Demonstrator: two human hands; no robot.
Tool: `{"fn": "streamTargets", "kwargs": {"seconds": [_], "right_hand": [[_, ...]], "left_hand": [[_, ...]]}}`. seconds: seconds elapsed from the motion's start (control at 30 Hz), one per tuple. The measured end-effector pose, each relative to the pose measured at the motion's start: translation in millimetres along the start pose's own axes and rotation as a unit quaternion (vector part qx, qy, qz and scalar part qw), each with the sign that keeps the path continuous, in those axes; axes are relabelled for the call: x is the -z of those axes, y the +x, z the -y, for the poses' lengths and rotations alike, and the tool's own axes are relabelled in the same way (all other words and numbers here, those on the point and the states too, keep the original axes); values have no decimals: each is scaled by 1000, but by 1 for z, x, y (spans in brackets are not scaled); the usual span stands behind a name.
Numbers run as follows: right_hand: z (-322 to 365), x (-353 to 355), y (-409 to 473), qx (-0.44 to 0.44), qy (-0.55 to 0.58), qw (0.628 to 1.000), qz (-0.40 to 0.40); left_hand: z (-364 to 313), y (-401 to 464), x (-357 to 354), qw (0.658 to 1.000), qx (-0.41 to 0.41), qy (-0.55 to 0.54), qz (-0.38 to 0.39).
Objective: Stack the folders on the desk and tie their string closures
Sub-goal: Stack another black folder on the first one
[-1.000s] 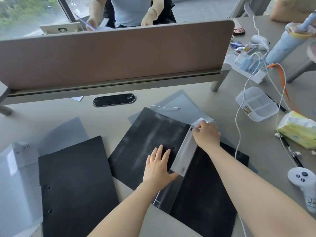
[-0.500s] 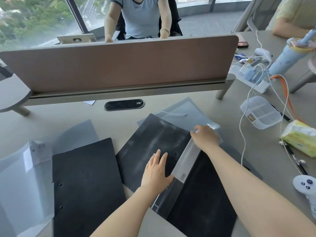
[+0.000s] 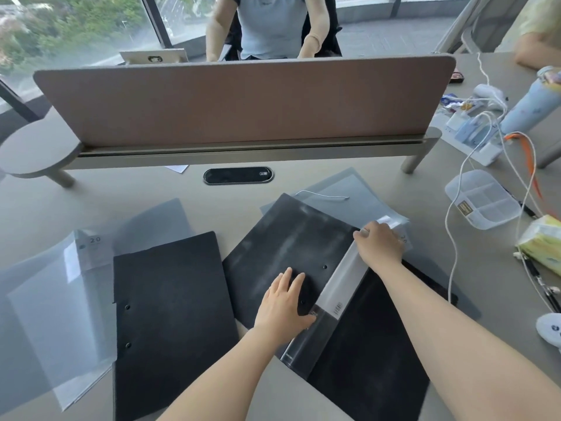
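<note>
An open black folder (image 3: 282, 253) lies spread at the desk's centre, with a translucent spine strip (image 3: 343, 287) running diagonally across it. My left hand (image 3: 283, 302) rests flat, fingers apart, on the folder's left leaf beside the strip. My right hand (image 3: 379, 246) presses on the strip's upper end, fingers curled over it. A second black folder (image 3: 170, 314) lies closed to the left, with a translucent cover (image 3: 57, 299) fanned out beside it. A grey translucent folder (image 3: 358, 196) with a white string (image 3: 321, 195) sits under the open folder's far edge.
A brown divider screen (image 3: 243, 101) spans the desk's back, with a black cable grommet (image 3: 238, 175) in front. On the right are a clear compartment box (image 3: 482, 197), white cables (image 3: 455, 214), a tissue pack (image 3: 543, 241), pens (image 3: 540, 281) and a white controller (image 3: 551, 328). A person sits behind the screen.
Both hands stay on the open folder in nearly the same pose. The view has tilted up, showing more of the divider and the person beyond.
</note>
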State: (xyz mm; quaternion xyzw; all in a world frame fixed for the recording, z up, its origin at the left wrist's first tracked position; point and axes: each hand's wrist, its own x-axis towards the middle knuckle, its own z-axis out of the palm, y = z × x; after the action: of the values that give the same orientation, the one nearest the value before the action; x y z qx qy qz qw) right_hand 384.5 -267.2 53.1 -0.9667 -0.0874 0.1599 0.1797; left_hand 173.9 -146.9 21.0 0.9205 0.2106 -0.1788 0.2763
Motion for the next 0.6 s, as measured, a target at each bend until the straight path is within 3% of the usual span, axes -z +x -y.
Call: {"fn": "streamTargets", "kwargs": {"seconds": [0.13, 0.3, 0.6], "right_hand": [[17, 14, -13, 18, 179, 984, 5], [57, 46, -44, 79, 295, 951, -52], [141, 98, -108, 217, 362, 898, -126]], "left_hand": [[-14, -4, 19, 999, -17, -36, -30], [-39, -10, 58, 989, -43, -110, -94], [-54, -48, 112, 936, -54, -283, -203]]}}
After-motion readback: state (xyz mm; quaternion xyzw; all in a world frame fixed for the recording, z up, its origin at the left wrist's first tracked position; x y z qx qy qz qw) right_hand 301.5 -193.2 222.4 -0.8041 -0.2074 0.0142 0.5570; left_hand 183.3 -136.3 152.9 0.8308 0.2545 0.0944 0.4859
